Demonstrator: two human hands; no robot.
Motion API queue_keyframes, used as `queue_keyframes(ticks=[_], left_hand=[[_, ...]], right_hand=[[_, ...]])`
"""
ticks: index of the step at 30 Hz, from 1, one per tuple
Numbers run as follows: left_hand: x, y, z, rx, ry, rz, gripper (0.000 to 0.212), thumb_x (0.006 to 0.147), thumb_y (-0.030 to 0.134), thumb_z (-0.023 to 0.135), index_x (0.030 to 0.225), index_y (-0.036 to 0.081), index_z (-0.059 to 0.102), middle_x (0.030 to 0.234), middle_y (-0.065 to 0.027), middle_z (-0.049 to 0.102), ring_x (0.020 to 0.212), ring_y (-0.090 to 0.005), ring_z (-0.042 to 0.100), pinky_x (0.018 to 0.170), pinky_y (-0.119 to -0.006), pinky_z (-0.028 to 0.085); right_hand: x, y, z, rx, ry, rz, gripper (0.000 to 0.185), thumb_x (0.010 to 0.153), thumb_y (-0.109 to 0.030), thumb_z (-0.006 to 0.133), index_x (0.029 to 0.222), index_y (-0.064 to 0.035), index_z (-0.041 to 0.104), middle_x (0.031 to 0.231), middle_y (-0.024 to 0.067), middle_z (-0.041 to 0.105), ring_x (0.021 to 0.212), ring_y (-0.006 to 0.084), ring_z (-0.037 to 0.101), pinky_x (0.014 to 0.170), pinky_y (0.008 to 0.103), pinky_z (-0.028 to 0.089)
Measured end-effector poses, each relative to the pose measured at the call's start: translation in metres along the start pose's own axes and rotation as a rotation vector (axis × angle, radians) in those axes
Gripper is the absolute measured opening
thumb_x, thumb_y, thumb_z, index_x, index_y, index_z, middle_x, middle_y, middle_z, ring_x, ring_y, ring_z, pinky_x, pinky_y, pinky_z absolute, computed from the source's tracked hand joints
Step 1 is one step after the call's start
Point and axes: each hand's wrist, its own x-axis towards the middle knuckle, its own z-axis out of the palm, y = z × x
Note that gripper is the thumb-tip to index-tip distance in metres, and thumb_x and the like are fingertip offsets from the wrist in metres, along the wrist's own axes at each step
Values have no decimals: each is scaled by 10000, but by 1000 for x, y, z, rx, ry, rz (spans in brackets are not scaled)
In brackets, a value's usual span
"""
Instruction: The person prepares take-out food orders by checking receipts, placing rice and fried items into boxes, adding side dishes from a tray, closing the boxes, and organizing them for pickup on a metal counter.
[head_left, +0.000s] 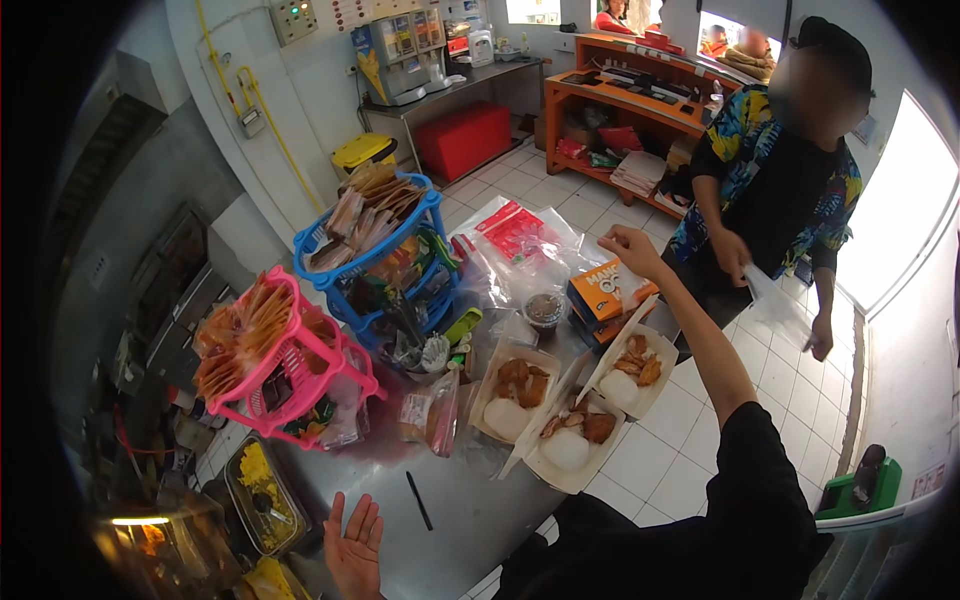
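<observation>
My left hand (354, 541) is palm up with fingers apart, over the steel table near its lower edge, left of a black pen (419, 500). My right hand (631, 249) reaches across to the far side, fingers curled, above an orange box (606, 291) and beside clear plastic bags (487, 279); whether it pinches any plastic is unclear. Three open paper boxes of rice and fried chicken stand below it: one left (480, 414), one at the front (581, 480), one right (651, 399). A lidded cup of dark contents (544, 310) stands by the orange box.
Left are a pink plastic rack (300, 390) and a blue one (360, 264), both full of packets. A steel tray of yellow food (264, 495) is at lower left. Across the table, a co-worker (780, 172) handles a clear bag (776, 304). An orange shelf unit (559, 112) stands behind.
</observation>
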Motion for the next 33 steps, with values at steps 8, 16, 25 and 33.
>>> queue_keyframes(ticks=[8, 16, 25, 33], left_hand=[[-14, -25, -7, -24, 130, 58, 546, 968, 410, 351, 1395, 71, 315, 1287, -224, 493, 1179, -312, 499, 1000, -436, 402], [-56, -39, -147, 1176, 1292, 143, 536, 878, 370, 567, 1359, 199, 402, 1342, -117, 463, 1200, -308, 452, 947, -447, 399], [-117, -93, -314, 1545, 1898, -10, 924, 724, 670, 577, 1376, 54, 355, 1396, -249, 330, 1256, -421, 332, 963, -531, 364], [-115, -74, -327, 1646, 1534, 285, 600, 852, 366, 588, 1339, 81, 383, 1030, -182, 644, 871, -392, 628, 729, -473, 492]], right_hand=[[30, 6, 56, 40, -156, 50, 325, 926, -328, 526, 1057, -37, 589, 960, 115, 634, 860, 198, 585, 764, 324, 453], [9, 85, 49, 100, -303, -105, 387, 961, -326, 448, 1240, -59, 468, 1185, 129, 551, 1063, 241, 550, 908, 347, 430], [6, 45, 65, 81, -235, 20, 450, 978, -323, 425, 1261, 20, 494, 1290, 143, 508, 1217, 216, 451, 1036, 296, 309], [-56, -50, 37, 209, 309, -103, 236, 921, -243, 536, 1032, -50, 614, 1017, 80, 644, 971, 186, 589, 840, 299, 447]])
